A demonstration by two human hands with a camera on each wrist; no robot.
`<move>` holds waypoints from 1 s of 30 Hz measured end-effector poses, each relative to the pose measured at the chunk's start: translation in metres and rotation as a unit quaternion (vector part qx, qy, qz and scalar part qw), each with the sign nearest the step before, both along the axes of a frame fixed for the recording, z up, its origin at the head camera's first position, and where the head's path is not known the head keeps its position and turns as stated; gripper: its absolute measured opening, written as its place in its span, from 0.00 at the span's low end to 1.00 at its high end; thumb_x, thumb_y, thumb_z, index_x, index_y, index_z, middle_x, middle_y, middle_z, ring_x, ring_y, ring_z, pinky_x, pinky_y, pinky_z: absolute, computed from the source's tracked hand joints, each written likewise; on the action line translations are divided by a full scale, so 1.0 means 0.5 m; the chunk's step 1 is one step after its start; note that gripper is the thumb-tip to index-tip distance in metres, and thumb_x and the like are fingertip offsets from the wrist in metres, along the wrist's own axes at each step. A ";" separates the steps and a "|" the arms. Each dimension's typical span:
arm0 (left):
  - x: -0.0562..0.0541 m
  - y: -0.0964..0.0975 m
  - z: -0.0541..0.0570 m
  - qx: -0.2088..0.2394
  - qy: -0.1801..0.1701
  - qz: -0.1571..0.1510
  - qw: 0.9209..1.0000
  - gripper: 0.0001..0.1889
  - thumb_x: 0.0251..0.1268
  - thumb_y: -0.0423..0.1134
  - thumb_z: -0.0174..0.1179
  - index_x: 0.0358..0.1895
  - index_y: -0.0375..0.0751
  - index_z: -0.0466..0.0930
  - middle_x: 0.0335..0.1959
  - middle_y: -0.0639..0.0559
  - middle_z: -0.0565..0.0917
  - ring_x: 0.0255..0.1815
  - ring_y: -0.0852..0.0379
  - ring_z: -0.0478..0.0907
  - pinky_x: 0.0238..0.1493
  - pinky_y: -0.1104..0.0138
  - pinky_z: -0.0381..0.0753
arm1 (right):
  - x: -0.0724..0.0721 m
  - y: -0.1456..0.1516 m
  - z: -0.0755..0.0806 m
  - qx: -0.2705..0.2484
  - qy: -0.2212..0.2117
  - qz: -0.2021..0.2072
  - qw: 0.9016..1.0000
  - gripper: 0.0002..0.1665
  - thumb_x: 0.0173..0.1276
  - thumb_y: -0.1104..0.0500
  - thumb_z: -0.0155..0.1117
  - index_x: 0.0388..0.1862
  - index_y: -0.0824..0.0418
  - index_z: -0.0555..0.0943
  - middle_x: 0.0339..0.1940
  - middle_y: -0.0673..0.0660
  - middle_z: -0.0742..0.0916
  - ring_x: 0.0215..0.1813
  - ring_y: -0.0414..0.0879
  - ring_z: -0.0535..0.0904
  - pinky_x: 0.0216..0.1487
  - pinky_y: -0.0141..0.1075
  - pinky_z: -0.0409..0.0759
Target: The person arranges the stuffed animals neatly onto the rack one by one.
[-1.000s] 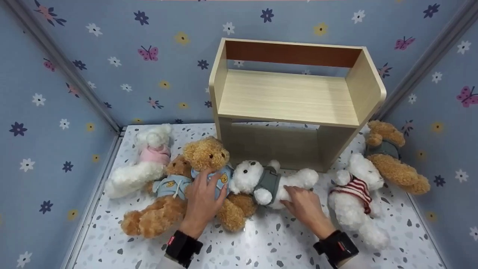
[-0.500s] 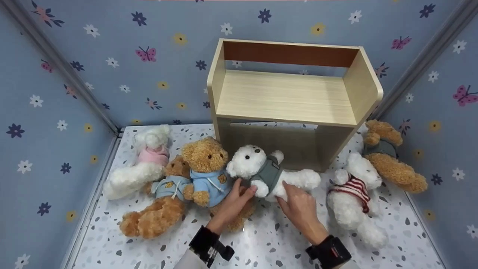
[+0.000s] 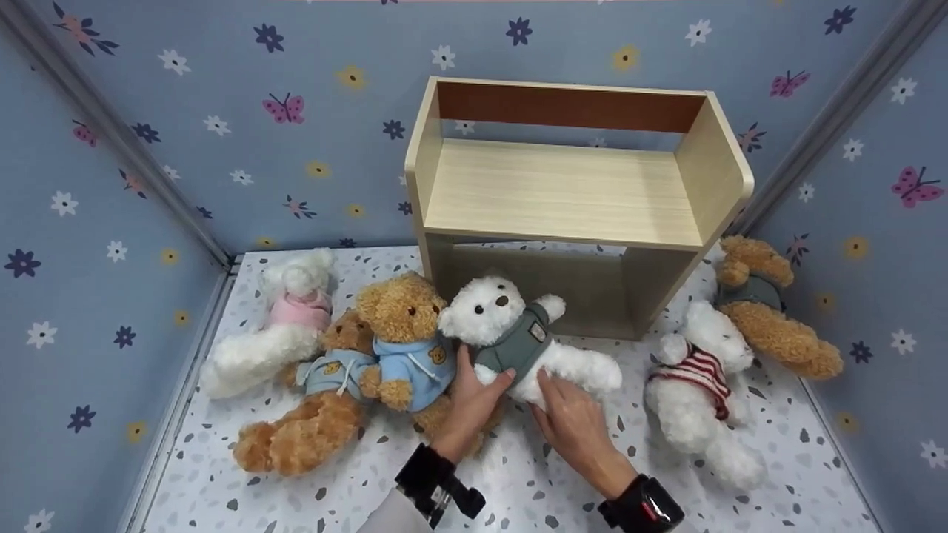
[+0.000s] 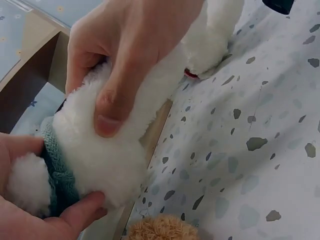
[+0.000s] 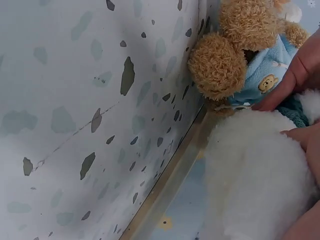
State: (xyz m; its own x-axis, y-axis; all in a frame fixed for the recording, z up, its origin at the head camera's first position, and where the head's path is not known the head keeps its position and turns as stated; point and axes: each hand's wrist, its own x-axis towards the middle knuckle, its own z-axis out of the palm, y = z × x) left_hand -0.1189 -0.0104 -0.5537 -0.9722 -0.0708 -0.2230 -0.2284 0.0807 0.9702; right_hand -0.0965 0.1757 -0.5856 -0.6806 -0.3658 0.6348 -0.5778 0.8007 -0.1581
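Note:
Both hands hold a white teddy bear (image 3: 485, 314) in a grey-green vest, tilted with its head to the upper left, in front of the shelf. My left hand (image 3: 470, 403) grips its upper body at the arm; part of the fingers is hidden by the bear. At the hip and leg, my right hand (image 3: 578, 422) grips the white fur. The left wrist view shows the right thumb (image 4: 112, 112) pressed into the fur. Just left of the held bear lies a golden teddy bear (image 3: 407, 326) in a blue hoodie, partly behind the left hand.
A two-level wooden shelf (image 3: 555, 189) stands against the flowered wall. To the left lie a brown bear (image 3: 300, 437) in a light blue hoodie and a white bear (image 3: 255, 355) in pink. On the right are a white bear (image 3: 681, 414) in stripes and a brown bear (image 3: 785, 340).
My left hand has moved right from the golden bear to the white bear's upper body. The white bear has turned more face-up and shifted slightly left, with the right hand still on it.

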 end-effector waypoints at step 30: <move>-0.052 -0.056 -0.011 -0.024 0.069 -0.019 0.997 0.31 0.63 0.18 0.59 0.72 0.35 0.72 0.74 0.34 0.70 0.78 0.36 0.61 0.76 0.43 0.60 | -0.107 0.057 0.071 -0.256 -0.443 0.005 0.859 0.29 0.77 0.50 0.65 0.65 0.71 0.79 0.59 0.68 0.86 0.61 0.60 0.82 0.63 0.52 0.80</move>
